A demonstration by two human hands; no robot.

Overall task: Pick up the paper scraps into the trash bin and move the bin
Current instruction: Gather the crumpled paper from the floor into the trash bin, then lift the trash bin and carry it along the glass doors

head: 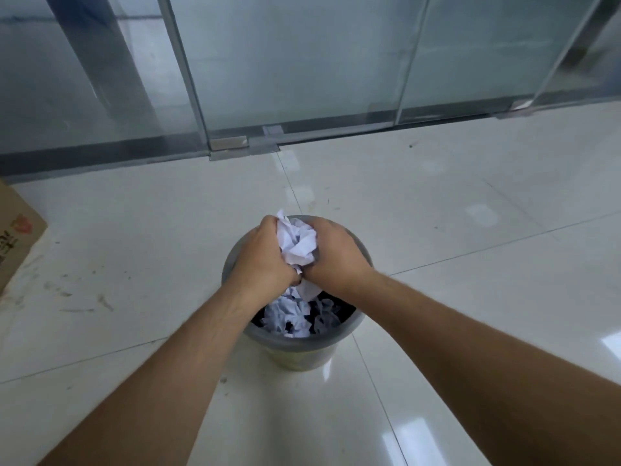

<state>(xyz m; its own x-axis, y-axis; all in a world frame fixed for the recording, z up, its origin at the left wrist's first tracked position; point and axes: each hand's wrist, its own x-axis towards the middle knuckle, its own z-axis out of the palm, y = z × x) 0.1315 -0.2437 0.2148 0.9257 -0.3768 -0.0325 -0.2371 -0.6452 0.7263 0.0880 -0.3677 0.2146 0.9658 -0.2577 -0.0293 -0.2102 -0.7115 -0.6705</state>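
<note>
A round grey trash bin [289,346] stands on the white tiled floor in the middle of the view. Crumpled white paper scraps [291,316] lie inside it on a dark liner. Directly above the bin's mouth, my left hand [263,255] and my right hand [336,250] press together around a wad of crumpled white paper [297,242]. Both hands grip the wad from either side, and its top sticks out between them. The far part of the bin's rim is hidden behind my hands.
A brown cardboard box [16,230] sits at the left edge on the floor. Glass doors with metal frames [235,142] run across the back. Dark scuff marks [77,297] streak the tiles to the left of the bin.
</note>
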